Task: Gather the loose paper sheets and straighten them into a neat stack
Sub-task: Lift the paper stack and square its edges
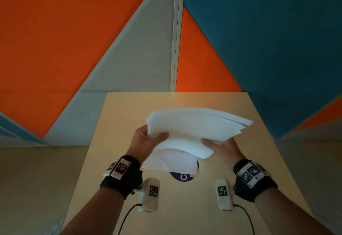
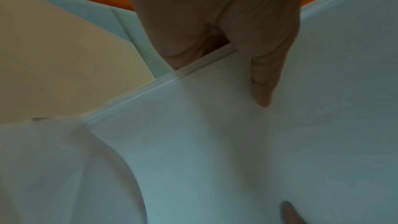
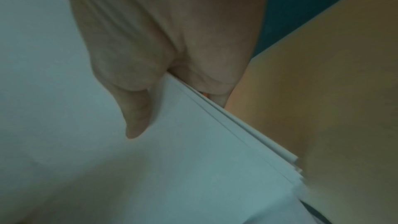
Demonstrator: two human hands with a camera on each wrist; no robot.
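A bundle of white paper sheets (image 1: 192,129) is lifted above the light wooden table (image 1: 259,160), its edges fanned and uneven. My left hand (image 1: 148,138) grips the bundle's left edge, thumb on top and fingers underneath. My right hand (image 1: 220,147) grips the right near edge the same way. In the left wrist view my thumb (image 2: 264,81) presses on the sheets (image 2: 215,142). The right wrist view has my thumb (image 3: 135,117) on top of the sheets (image 3: 172,159), whose stepped edges show. Some lower sheets (image 1: 172,162) sag toward the table.
A dark blue round mark (image 1: 182,177) with a white letter lies on the table under the sagging sheets. Orange, grey and teal wall panels (image 1: 259,40) stand behind the table's far edge. Floor lies to both sides of the table.
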